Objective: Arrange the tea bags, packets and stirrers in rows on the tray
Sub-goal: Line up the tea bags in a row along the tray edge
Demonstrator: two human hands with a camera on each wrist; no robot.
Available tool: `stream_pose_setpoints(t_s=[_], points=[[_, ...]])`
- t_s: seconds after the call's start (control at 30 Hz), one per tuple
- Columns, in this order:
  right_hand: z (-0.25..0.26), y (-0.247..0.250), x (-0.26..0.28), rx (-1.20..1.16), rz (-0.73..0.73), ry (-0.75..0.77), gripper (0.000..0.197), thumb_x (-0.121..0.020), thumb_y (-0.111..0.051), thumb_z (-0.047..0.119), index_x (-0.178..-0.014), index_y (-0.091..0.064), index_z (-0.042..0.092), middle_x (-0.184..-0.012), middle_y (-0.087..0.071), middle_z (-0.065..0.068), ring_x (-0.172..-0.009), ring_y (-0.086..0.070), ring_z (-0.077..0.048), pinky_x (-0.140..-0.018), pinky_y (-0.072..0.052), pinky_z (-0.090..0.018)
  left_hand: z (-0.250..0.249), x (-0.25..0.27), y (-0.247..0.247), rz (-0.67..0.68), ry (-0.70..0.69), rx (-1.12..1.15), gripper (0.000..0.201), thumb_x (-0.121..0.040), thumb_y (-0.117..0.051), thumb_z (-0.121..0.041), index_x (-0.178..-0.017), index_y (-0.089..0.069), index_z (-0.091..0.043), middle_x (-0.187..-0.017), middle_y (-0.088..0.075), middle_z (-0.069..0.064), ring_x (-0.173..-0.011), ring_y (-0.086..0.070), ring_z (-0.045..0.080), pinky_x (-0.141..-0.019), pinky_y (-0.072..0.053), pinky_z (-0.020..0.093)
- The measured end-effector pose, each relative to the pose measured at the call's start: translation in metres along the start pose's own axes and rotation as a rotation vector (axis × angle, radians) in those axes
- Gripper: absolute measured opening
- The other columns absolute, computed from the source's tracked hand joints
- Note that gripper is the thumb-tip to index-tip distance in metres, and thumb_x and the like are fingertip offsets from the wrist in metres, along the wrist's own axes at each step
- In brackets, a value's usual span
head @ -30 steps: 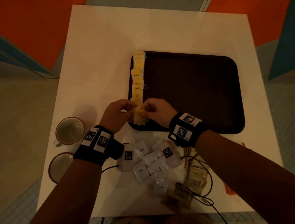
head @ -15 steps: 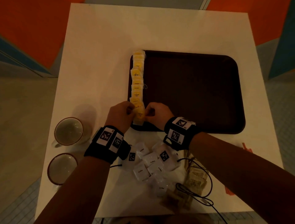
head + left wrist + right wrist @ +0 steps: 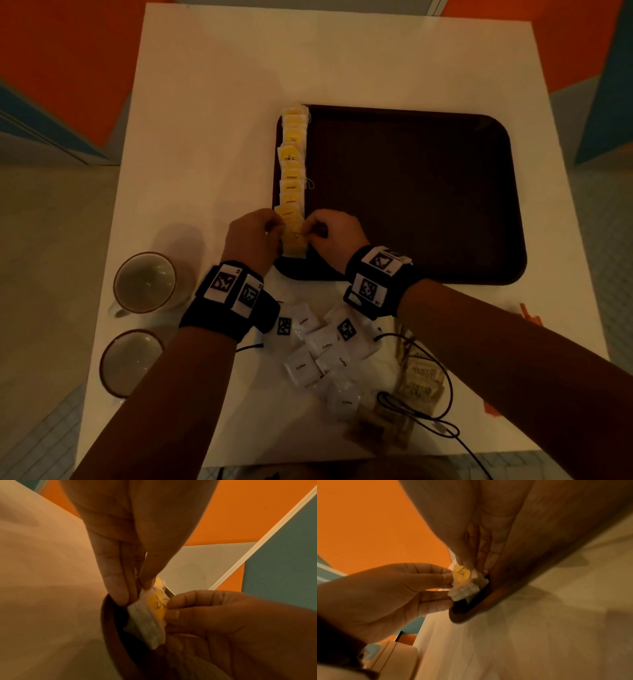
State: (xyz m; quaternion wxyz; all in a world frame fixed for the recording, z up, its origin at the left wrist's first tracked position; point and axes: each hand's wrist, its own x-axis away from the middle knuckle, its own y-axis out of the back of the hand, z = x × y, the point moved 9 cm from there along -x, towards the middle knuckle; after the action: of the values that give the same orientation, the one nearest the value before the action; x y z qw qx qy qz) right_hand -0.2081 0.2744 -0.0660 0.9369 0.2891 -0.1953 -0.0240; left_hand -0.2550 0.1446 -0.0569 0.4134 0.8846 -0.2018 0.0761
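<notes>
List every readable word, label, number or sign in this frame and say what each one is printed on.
"Coffee": on several white packets on the table, near the person.
"TEA", roughly: on one yellow tea bag tag in the row on the tray; blurred.
Other tea bag tags: dark print, too small to read.
Brown packets: print too blurred to read.
Wristbands: square black-and-white marker codes with tiny unreadable corner numbers.

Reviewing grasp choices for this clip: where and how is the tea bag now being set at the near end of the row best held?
By its two side edges, one hand from each side. The tea bag is flat and thin, so the left hand and right hand each pinch an edge, leaving it free to settle on the tray.
</notes>
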Motion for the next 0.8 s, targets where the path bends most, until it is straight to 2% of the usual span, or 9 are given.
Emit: stream_pose_setpoints(t_s=[0.17,0.2,0.33,0.43,0.5,0.57,0.63,0.7,0.8], points=[[0.01,-0.009,0.001,0.108,0.158,0.076,0.012,-0.077,-0.062,0.003,-0.089,-0.064,0.007,-0.092,-0.055,-0.002,-0.084,-0.049,-0.011,-0.062,-0.037,-0.006,-0.001,-0.001,-0.005,0.034,-0.02,0.004,0.011,-0.085,-0.058,-0.01,-0.093,-0.066,-0.01,-0.097,-0.067,0.012,-0.083,-0.065,0.029,-0.08,-0.055,0.043],[0.011,-0.011,0.0,0.123,0.179,0.077,0.012,-0.077,-0.062,0.003,-0.089,-0.064,0.007,-0.094,-0.056,-0.003,-0.085,-0.049,-0.011,-0.063,-0.037,-0.008,-0.002,0.0,-0.007,0.044,-0.023,0.006,0.012,-0.085,-0.059,-0.011,-0.095,-0.066,-0.009,-0.098,-0.067,0.012,-0.084,-0.064,0.028,-0.081,-0.054,0.042],[0.013,-0.017,-0.001,0.17,0.205,0.101,0.013,-0.08,-0.059,0.002,-0.089,-0.065,0.007,-0.106,-0.058,-0.01,-0.096,-0.055,-0.02,-0.081,-0.041,-0.021,0.0,0.003,-0.001,0.01,-0.025,0.03,0.021,-0.081,-0.064,-0.007,-0.102,-0.063,-0.01,-0.102,-0.066,0.009,-0.08,-0.06,0.018,-0.077,-0.048,0.027],[0.004,-0.01,0.0,0.172,0.133,0.042,0.009,-0.079,-0.063,0.007,-0.087,-0.06,0.011,-0.104,-0.053,-0.009,-0.089,-0.05,-0.019,-0.076,-0.041,-0.022,0.005,0.008,0.007,-0.013,0.014,0.065,0.022,-0.078,-0.066,-0.005,-0.098,-0.062,-0.013,-0.096,-0.065,0.005,-0.077,-0.063,0.019,-0.074,-0.049,0.026],[-0.006,-0.007,0.005,0.167,0.109,-0.025,0.013,-0.077,-0.067,0.014,-0.083,-0.055,0.013,-0.094,-0.053,-0.006,-0.082,-0.05,-0.017,-0.068,-0.042,-0.022,0.011,0.011,0.008,0.005,0.043,0.08,0.021,-0.077,-0.067,-0.006,-0.096,-0.062,-0.013,-0.091,-0.063,0.002,-0.074,-0.062,0.015,-0.069,-0.045,0.019],[-0.011,-0.012,0.011,0.134,0.157,-0.066,0.019,-0.076,-0.071,0.019,-0.087,-0.058,0.01,-0.091,-0.058,-0.005,-0.082,-0.055,-0.018,-0.071,-0.047,-0.026,0.016,0.014,0.007,0.034,0.062,0.094,0.023,-0.076,-0.069,-0.006,-0.096,-0.063,-0.013,-0.089,-0.063,0.0,-0.073,-0.061,0.012,-0.063,-0.041,0.011],[-0.012,-0.017,0.014,0.109,0.183,-0.083,0.023,-0.076,-0.072,0.02,-0.092,-0.06,0.008,-0.096,-0.062,-0.006,-0.087,-0.059,-0.018,-0.077,-0.051,-0.028,0.017,0.017,0.005,0.054,0.058,0.095,0.024,-0.073,-0.072,-0.006,-0.094,-0.062,-0.013,-0.088,-0.063,-0.001,-0.07,-0.06,0.009,-0.06,-0.039,0.007],[-0.014,-0.019,0.012,0.073,0.18,-0.118,0.02,-0.077,-0.071,0.015,-0.093,-0.06,0.008,-0.1,-0.063,-0.008,-0.089,-0.062,-0.02,-0.08,-0.054,-0.032,0.016,0.02,0.001,0.071,0.057,0.113,0.027,-0.072,-0.073,-0.005,-0.093,-0.061,-0.015,-0.089,-0.062,-0.001,-0.066,-0.058,0.003,-0.058,-0.04,0.005],[-0.016,-0.023,0.01,-0.022,0.202,-0.194,0.013,-0.079,-0.068,0.012,-0.09,-0.062,0.009,-0.1,-0.064,-0.009,-0.084,-0.065,-0.021,-0.074,-0.057,-0.032,0.014,0.02,-0.004,0.082,0.054,0.116,0.031,-0.07,-0.075,-0.008,-0.095,-0.059,-0.017,-0.091,-0.061,-0.002,-0.066,-0.058,0.001,-0.059,-0.042,0.008]])
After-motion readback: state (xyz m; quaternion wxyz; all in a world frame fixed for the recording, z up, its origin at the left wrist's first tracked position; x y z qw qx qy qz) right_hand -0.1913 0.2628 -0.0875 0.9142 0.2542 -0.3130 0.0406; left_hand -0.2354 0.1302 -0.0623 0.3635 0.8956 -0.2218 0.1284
